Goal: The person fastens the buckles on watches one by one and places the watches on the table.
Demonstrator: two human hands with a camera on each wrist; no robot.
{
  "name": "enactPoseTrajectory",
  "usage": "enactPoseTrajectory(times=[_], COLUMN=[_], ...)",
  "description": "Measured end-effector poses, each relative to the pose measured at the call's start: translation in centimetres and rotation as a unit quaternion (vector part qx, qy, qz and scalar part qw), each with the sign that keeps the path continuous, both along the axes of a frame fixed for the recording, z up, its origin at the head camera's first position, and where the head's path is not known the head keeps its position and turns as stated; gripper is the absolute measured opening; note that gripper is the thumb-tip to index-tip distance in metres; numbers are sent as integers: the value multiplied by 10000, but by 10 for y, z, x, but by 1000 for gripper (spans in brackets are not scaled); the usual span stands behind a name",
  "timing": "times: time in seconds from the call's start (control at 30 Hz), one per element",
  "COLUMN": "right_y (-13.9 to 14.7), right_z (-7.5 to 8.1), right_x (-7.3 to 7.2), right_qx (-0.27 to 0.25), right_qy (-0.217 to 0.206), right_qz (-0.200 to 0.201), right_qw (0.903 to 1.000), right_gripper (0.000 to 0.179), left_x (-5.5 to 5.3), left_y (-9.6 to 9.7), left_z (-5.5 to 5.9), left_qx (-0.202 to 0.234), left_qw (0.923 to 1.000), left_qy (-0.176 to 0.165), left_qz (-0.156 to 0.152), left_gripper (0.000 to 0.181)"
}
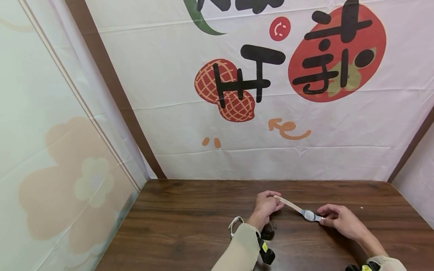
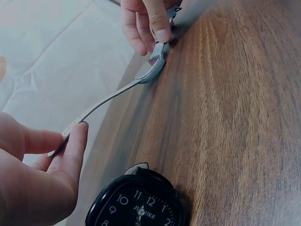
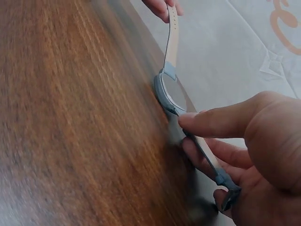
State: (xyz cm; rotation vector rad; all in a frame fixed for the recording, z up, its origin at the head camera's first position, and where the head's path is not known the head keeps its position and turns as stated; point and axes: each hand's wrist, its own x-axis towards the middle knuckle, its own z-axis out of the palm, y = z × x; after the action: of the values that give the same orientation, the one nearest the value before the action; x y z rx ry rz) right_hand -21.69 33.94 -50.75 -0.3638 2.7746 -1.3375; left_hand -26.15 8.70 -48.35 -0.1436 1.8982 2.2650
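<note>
I hold the watch extended over the table; I judge this step to be handling the strap, and the next move to call for steady grips. The long axis runs left to right, buckle rightward. My left hand pinches the holed end; my right hand pinches beside the case

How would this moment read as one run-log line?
left grip: pinches long watch strap | right grip: pinches buckle strap | black watch: on table

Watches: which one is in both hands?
The blue-cased watch, held between left hand and right hand; neither holds the black watch or white band.
</note>
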Motion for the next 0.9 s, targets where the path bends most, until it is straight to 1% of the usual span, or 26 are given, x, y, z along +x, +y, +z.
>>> enactPoseTrajectory(times=[0.13, 0.23, 0.3, 0.43, 0.53, 0.6, 0.67, 0.77, 0.9], right_y=[0, -1, -2, -4, -5, -5, -6, -6, -8], right_z=[3, 4, 4, 4, 5, 6, 7, 7, 8], right_x=[0, 1, 1, 3, 3, 2, 2, 2, 3], right_qx=[-37, 6, 94, 379, 647, 717, 722, 576, 321], right_qy=[-122, -100, -18, 188, 380, 543, 744, 884, 868], right_qz=[220, 252, 182, -123, -397, -506, -585, -652, -674], right_qw=[9997, 9996, 9998, 9990, 9964, 9947, 9929, 9923, 9934], right_gripper=[26, 23, 20, 17, 14, 14, 15, 16, 17], left_x=[-2, -4, -4, -3, -2, -2, -2, -2, -3], left_y=[-3, -5, -7, -12, -15, -18, -20, -23, -26], left_z=[-1, -2, -2, -2, 0, 1, 2, 2, 1], left_qx=[222, 367, 416, 445, 511, 542, 585, 633, 685], left_qw=[9997, 9993, 9991, 9990, 9987, 9985, 9982, 9979, 9975], left_qy=[35, 52, 35, 22, -39, -42, -44, -57, -78], left_qz=[-28, -44, -39, -68, -65, -81, -94, -121, -141], left_gripper=[19, 19, 20, 20, 21, 21, 21, 21, 22])
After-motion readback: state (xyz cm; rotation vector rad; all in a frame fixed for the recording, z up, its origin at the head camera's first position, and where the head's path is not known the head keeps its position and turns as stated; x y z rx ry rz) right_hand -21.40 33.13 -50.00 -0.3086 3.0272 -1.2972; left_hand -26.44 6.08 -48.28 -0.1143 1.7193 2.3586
